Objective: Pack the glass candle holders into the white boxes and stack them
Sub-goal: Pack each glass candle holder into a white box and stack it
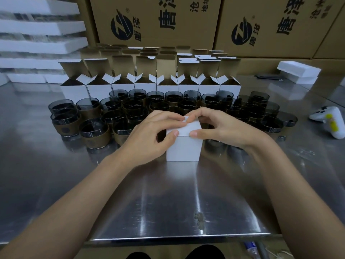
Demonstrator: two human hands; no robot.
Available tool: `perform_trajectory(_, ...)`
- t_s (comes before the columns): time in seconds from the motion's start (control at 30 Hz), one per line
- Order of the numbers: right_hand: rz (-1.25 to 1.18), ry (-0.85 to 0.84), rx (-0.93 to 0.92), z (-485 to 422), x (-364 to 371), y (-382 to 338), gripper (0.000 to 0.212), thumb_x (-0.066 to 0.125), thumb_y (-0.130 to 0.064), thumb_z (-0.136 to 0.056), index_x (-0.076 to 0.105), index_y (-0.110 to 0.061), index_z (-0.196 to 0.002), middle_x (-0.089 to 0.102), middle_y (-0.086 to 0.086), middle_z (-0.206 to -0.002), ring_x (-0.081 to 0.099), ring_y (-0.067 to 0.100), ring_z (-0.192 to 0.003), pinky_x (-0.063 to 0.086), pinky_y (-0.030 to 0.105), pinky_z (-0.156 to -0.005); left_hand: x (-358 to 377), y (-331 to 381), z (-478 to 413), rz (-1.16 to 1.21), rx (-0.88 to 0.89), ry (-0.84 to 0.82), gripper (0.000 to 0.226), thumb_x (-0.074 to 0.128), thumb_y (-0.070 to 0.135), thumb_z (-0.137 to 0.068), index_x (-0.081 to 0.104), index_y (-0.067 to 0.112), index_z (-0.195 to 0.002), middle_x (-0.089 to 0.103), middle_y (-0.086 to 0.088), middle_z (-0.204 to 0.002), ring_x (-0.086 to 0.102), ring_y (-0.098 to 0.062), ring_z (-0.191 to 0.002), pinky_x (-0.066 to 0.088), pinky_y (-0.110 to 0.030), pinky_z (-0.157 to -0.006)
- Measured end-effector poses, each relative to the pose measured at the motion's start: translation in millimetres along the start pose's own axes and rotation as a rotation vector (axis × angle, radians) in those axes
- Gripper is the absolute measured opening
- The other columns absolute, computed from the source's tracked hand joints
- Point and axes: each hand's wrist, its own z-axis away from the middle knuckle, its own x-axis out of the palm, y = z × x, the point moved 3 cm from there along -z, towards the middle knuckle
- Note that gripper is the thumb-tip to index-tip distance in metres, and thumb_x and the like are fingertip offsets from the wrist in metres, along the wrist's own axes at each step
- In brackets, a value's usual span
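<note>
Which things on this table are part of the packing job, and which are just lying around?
Job: white box gripped by left hand and right hand, glass candle holders, open white boxes.
Lying about: white controller, foam blocks.

The light is soft and comes from above. It makes long white shiny streaks on the metal worktop, mostly close to the near edge. The middle is clear and sharp, and the white box looks bright there. The dark glass cups look almost black. The corners are dimmer. The foam sheets at the top left are smeared and blurry. Straight lines bend near the edges.
</note>
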Motion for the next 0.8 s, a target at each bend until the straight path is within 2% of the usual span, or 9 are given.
perform_trajectory(0.13, -0.011, -0.075, 0.014, 5.9, 4.3, 0.8, 0.042, 0.081, -0.03, -0.078, 0.055, -0.035, -0.11, 0.06, -0.014, -0.12, 0.059, 0.005, -0.114, 0.052, 0.037, -0.097, 4.0, 1.1, 3.8, -0.032, 0.026, 0.032, 0.042, 0.038, 0.038, -0.096, 0.067, 0.019, -0.12, 0.057, 0.009, -0.128, 0.046, -0.012, -0.124, 0.045, -0.039, -0.095)
perform_trajectory(0.2, 0.024, -0.042, -0.006, 8.0, 3.4, -2.0, 0.046, 0.085, -0.024, -0.073, 0.056, -0.034, -0.108, 0.061, -0.01, -0.116, 0.061, 0.007, -0.11, 0.055, 0.035, -0.092, 7.9, 1.9, 6.0, -0.017, 0.047, 0.074, 0.043, 0.035, 0.036, -0.098, 0.063, 0.016, -0.123, 0.055, 0.006, -0.13, 0.046, -0.014, -0.125, 0.042, -0.032, -0.098)
perform_trajectory(0.3, 0.025, 0.077, -0.058, 14.3, -11.8, -10.9, 0.048, 0.087, -0.018, -0.068, 0.061, -0.032, -0.106, 0.062, -0.009, -0.114, 0.061, 0.006, -0.108, 0.054, 0.026, -0.088, 14.8, 8.6, 7.0, 0.009, 0.062, 0.263, 0.044, 0.032, 0.03, -0.1, 0.051, 0.01, -0.135, 0.047, 0.001, -0.137, 0.041, -0.014, -0.129, 0.032, -0.019, -0.104)
perform_trajectory(0.4, -0.078, 0.342, -0.112, 28.1, -45.6, -18.8, 0.051, 0.087, -0.017, -0.066, 0.061, -0.031, -0.108, 0.061, -0.005, -0.119, 0.062, 0.006, -0.108, 0.054, 0.023, -0.084, 27.2, 22.1, 2.3, -0.04, 0.099, 0.441, 0.048, 0.035, 0.024, -0.098, 0.038, 0.002, -0.14, 0.038, -0.008, -0.141, 0.035, -0.016, -0.132, 0.03, -0.026, -0.108)
perform_trajectory(0.47, -0.089, 0.554, -0.147, 34.9, -70.5, -22.7, 0.051, 0.085, -0.024, -0.068, 0.06, -0.031, -0.111, 0.058, -0.004, -0.123, 0.06, 0.005, -0.109, 0.056, 0.024, -0.082, 42.1, 32.3, -6.2, -0.109, 0.182, 0.364, 0.049, 0.04, 0.023, -0.096, 0.036, 0.003, -0.14, 0.037, -0.011, -0.141, 0.035, -0.019, -0.132, 0.03, -0.03, -0.111)
perform_trajectory(0.57, -0.131, 0.827, -0.153, 34.7, -112.4, -14.1, 0.044, 0.081, -0.024, -0.074, 0.059, -0.032, -0.112, 0.059, -0.008, -0.117, 0.063, 0.002, -0.1, 0.056, 0.022, -0.075, 65.3, 44.2, -24.8, -0.216, 0.242, 0.222, 0.047, 0.048, 0.019, -0.091, 0.049, 0.001, -0.134, 0.044, -0.015, -0.137, 0.041, -0.026, -0.128, 0.037, -0.036, -0.107)
perform_trajectory(0.63, -0.064, 0.964, -0.07, 30.0, -144.3, 4.2, 0.043, 0.08, -0.03, -0.074, 0.058, -0.036, -0.11, 0.055, -0.004, -0.122, 0.062, 0.01, -0.103, 0.056, 0.028, -0.077, 78.0, 52.7, -38.4, -0.245, 0.234, 0.176, 0.044, 0.05, 0.017, -0.089, 0.055, 0.002, -0.13, 0.05, -0.016, -0.134, 0.043, -0.027, -0.126, 0.043, -0.04, -0.101)
perform_trajectory(0.73, 0.117, 1.026, 0.083, 16.9, -190.9, 44.0, 0.046, 0.079, -0.03, -0.076, 0.056, -0.034, -0.116, 0.043, -0.003, -0.131, 0.053, 0.005, -0.101, 0.053, 0.04, -0.091, 94.7, 61.2, -55.2, -0.273, 0.268, 0.125, 0.042, 0.051, 0.016, -0.088, 0.058, 0.003, -0.127, 0.054, -0.015, -0.132, 0.043, -0.026, -0.126, 0.045, -0.04, -0.095)
perform_trajectory(0.8, 0.151, 0.974, 0.148, 2.6, -214.7, 71.5, 0.055, 0.078, -0.021, -0.079, 0.05, -0.029, -0.125, 0.044, 0.002, -0.136, 0.054, 0.014, -0.109, 0.049, 0.045, -0.098, 101.7, 62.4, -64.1, -0.286, 0.292, 0.108, 0.041, 0.05, 0.017, -0.088, 0.06, 0.003, -0.126, 0.055, -0.014, -0.131, 0.043, -0.026, -0.127, 0.043, -0.038, -0.095)
